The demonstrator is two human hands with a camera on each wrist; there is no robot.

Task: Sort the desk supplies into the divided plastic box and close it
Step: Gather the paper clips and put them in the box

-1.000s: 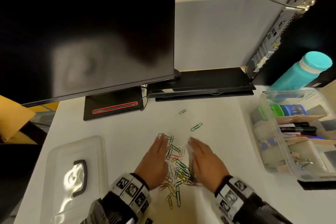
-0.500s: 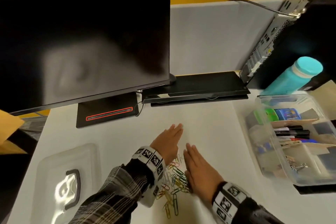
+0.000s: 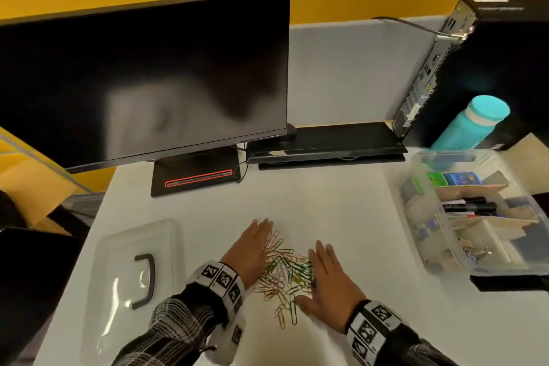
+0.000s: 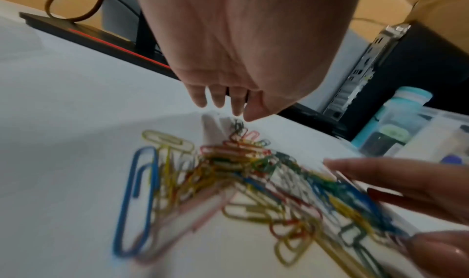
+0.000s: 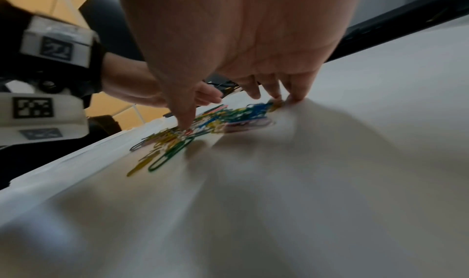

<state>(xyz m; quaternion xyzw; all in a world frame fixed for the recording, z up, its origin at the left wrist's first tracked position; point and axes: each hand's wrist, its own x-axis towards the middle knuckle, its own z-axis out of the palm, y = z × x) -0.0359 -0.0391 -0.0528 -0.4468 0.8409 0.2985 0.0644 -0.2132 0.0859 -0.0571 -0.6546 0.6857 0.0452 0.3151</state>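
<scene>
A heap of coloured paper clips (image 3: 283, 272) (image 4: 243, 178) (image 5: 215, 119) lies on the white desk near its front edge. My left hand (image 3: 252, 246) rests flat along the heap's left side, fingers straight. My right hand (image 3: 326, 276) lies flat along its right side, fingertips (image 5: 294, 95) touching the desk. Neither hand holds anything. The divided clear plastic box (image 3: 439, 249) stands open at the right, with markers, tape rolls and binder clips in its compartments. Its clear lid (image 3: 133, 273) with a dark handle lies at the front left.
A black monitor (image 3: 142, 83) on its stand fills the back left. A flat black device (image 3: 326, 142) lies behind the middle of the desk. A black computer tower (image 3: 490, 68) and a teal bottle (image 3: 472, 125) stand behind the box.
Both hands have swept the scattered clips inward: the two stray clips further back are now part of the heap. The left hand reached forward, then drew back beside the pile.
</scene>
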